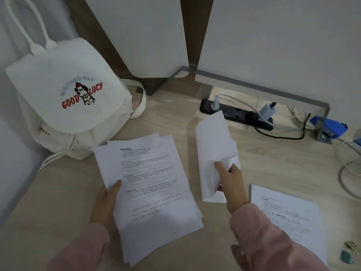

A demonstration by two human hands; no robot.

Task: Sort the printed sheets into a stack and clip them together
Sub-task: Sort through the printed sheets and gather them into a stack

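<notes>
- we are gripping a loose pile of printed sheets (154, 192) with our left hand (106, 200), thumb pressing on the top page. the text is facing up and the edges are fanning unevenly over the tabletop (172, 114).
- we are clutching a curled sheet (213, 145) in our right hand (231, 178), fingers closing round its crumpled lower part. it is rising blank side towards us, just right of the pile.
- another printed page (289, 218) is lying flat at the right, partly under our right sleeve (263, 231).
- small clips (349, 253) are lying near its lower right corner.
- a white backpack (64, 98) is sitting far left, with a power strip (234, 112) and a blue stapler (330, 128) lying along the back.
</notes>
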